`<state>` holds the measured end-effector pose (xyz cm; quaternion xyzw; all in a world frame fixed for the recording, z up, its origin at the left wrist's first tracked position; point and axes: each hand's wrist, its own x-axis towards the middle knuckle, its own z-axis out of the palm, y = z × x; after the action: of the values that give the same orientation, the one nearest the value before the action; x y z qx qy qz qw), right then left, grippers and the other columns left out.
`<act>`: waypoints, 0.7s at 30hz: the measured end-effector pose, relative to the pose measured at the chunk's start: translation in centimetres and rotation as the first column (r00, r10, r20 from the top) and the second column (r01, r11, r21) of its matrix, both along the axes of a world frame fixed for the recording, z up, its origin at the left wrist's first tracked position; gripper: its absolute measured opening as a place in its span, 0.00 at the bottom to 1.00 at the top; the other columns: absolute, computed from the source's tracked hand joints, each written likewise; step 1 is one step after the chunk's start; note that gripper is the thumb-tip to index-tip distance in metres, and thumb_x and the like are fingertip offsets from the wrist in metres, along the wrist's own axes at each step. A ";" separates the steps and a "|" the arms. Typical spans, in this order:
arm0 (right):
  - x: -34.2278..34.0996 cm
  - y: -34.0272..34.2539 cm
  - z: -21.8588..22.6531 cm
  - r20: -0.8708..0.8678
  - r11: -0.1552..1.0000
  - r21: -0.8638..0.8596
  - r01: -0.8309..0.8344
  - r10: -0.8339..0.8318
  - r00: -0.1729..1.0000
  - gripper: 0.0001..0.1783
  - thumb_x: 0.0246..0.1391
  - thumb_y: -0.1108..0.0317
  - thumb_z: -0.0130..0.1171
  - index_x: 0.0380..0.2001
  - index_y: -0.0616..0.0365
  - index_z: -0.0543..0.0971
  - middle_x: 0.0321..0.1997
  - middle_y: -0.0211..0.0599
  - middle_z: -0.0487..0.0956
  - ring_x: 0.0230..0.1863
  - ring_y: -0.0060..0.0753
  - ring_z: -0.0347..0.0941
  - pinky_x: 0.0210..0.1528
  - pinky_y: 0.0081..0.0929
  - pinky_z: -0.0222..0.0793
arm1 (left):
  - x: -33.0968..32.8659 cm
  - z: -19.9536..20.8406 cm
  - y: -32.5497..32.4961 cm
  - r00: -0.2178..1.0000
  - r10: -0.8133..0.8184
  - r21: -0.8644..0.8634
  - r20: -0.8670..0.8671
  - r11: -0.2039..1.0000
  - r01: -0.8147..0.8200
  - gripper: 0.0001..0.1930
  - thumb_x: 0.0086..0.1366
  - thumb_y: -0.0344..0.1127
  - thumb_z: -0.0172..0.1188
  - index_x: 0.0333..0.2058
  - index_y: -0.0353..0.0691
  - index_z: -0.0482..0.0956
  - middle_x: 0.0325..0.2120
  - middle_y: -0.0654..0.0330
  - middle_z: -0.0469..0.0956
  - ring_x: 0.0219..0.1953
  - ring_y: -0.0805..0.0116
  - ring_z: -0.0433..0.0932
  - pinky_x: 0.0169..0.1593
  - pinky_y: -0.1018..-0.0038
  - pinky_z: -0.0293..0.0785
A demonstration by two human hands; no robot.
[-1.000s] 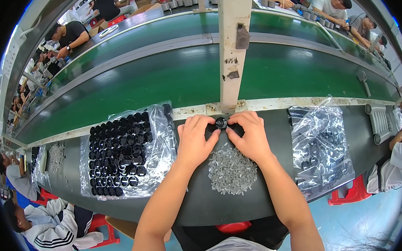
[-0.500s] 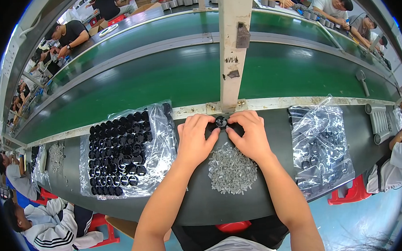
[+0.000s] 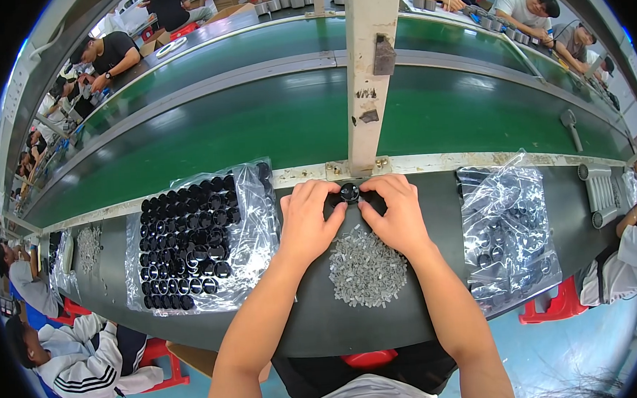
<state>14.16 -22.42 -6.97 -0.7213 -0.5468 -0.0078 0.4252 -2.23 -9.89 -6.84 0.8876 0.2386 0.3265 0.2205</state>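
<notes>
Between my two hands, close to the table's far edge, is a small round black cap-like part (image 3: 349,192). The thumb and fingers of my left hand (image 3: 310,215) close on its left side. From the right, my right hand (image 3: 393,213) pinches the same part. Just below my hands lies a heap of small clear-grey plastic pieces (image 3: 367,267). To the left, many round black parts (image 3: 188,236) stand in rows on a clear plastic bag (image 3: 255,265). More black parts show dimly beneath another clear bag (image 3: 510,231) on the right.
Behind the dark table (image 3: 319,330) runs a green conveyor belt (image 3: 256,126), with a pale upright post (image 3: 365,87) straight ahead. A grey handle-like part (image 3: 571,129) rides on the belt at right. Grey ribbed parts (image 3: 601,196) lie at the table's right end. Co-workers sit around the line.
My hands stay in place around the black part, which has shifted very slightly. On the belt, the grey handle-like part has moved a little to the left.
</notes>
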 end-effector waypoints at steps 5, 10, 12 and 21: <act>0.0 0.0 -0.1 0.001 1.000 0.005 0.001 -0.001 1.000 0.15 0.53 0.70 0.72 0.45 0.54 0.86 0.49 0.31 0.86 0.59 0.43 0.77 0.62 0.42 0.67 | 0.0 0.1 0.0 1.000 0.007 -0.022 -0.021 1.000 -0.008 0.15 0.63 0.36 0.73 0.48 0.45 0.83 0.44 0.63 0.84 0.51 0.58 0.81 0.54 0.60 0.68; -0.1 -0.1 0.2 -0.006 1.000 0.004 -0.004 0.004 1.000 0.17 0.52 0.70 0.72 0.47 0.54 0.85 0.49 0.32 0.85 0.59 0.43 0.78 0.62 0.42 0.67 | 0.0 0.3 -0.2 1.000 0.008 -0.027 -0.016 1.000 -0.009 0.18 0.62 0.36 0.74 0.50 0.45 0.82 0.45 0.63 0.84 0.52 0.57 0.80 0.55 0.59 0.67; -0.2 -0.1 0.4 -0.012 1.000 -0.011 0.002 -0.002 1.000 0.19 0.52 0.70 0.72 0.49 0.53 0.85 0.50 0.33 0.85 0.58 0.43 0.78 0.61 0.43 0.67 | -0.1 0.3 -0.2 1.000 0.005 -0.032 -0.010 0.999 -0.006 0.19 0.62 0.37 0.74 0.51 0.45 0.81 0.45 0.63 0.84 0.52 0.57 0.80 0.55 0.59 0.67; -0.1 -0.1 0.3 -0.027 1.000 0.024 -0.004 0.005 1.000 0.23 0.51 0.71 0.73 0.53 0.52 0.83 0.52 0.34 0.85 0.58 0.42 0.79 0.61 0.43 0.67 | 0.1 0.7 -0.3 1.000 -0.011 -0.042 0.013 0.999 0.012 0.25 0.60 0.36 0.76 0.56 0.43 0.81 0.48 0.59 0.85 0.54 0.56 0.82 0.57 0.59 0.71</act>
<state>14.03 -22.49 -6.69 -0.7150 -0.5425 -0.0035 0.4410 -2.18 -10.23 -6.13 0.8821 0.2390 0.3257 0.2424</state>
